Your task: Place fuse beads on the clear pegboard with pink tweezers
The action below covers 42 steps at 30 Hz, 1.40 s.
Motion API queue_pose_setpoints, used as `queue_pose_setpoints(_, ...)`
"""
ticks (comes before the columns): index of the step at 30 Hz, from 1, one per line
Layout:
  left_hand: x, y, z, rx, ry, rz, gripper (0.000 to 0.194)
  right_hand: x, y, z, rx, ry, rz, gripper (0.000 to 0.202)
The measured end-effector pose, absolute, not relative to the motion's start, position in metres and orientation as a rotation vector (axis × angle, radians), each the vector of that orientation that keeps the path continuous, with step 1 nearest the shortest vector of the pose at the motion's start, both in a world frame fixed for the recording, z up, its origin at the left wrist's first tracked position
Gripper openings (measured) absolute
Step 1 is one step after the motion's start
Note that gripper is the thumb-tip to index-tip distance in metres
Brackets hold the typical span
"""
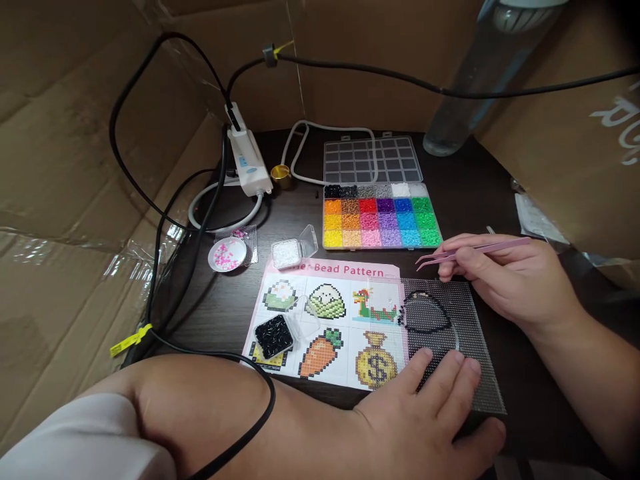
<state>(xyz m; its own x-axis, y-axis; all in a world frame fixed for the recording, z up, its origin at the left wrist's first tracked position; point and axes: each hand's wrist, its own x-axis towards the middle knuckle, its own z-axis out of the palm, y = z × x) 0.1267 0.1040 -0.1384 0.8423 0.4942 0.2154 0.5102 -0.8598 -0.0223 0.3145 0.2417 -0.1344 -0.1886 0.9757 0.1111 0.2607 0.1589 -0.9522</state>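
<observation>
Far left: dish of pink beads (pixel 227 255), then small case of black beads (pixel 273 336) on the pattern sheet (pixel 327 320). Left hand (pixel 430 407) flat, fingers spread, pressing the near edge of the clear pegboard (pixel 465 347). Black bead outline (pixel 425 313) sits on it. Right hand (pixel 510 277) pinches pink tweezers (pixel 470 251), tips just above the board's far edge.

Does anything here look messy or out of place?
A black cable lies across the left forearm. A small box of black beads sits on the pattern sheet, covering one picture. Nothing looks spilled.
</observation>
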Motion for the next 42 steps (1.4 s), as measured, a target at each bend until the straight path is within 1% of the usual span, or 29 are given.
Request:
queue_pose_setpoints(2, 0.127, 0.104, -0.139, -2.936, -0.802, -0.325, 0.046, 0.311, 0.239, -0.133, -1.275, -1.560, 1.049, 0.017)
queue_pose_setpoints(5, 0.128, 0.103, -0.142, -2.961, -0.805, -0.301, 0.046, 0.306, 0.237, -0.129, -1.278, -1.508, 1.063, 0.022)
queue_pose_setpoints(7, 0.128, 0.102, -0.144, -2.981, -0.805, -0.287, 0.047, 0.303, 0.236, -0.125, -1.264, -1.574, 1.054, 0.017)
queue_pose_setpoints(19, 0.131, 0.106, -0.151, -2.993, -0.827, -0.429, 0.041, 0.300, 0.239, -0.124, -1.145, -1.686, 1.188, 0.015)
queue_pose_setpoints(34, 0.131, 0.103, -0.152, -3.044, -0.847, -0.421, 0.046, 0.300, 0.240, -0.124, -1.130, -1.724, 1.206, 0.012)
queue_pose_setpoints(42, 0.131, 0.103, -0.151, -3.036, -0.853, -0.411, 0.046, 0.302, 0.241, -0.126, -1.135, -1.686, 1.233, 0.015)
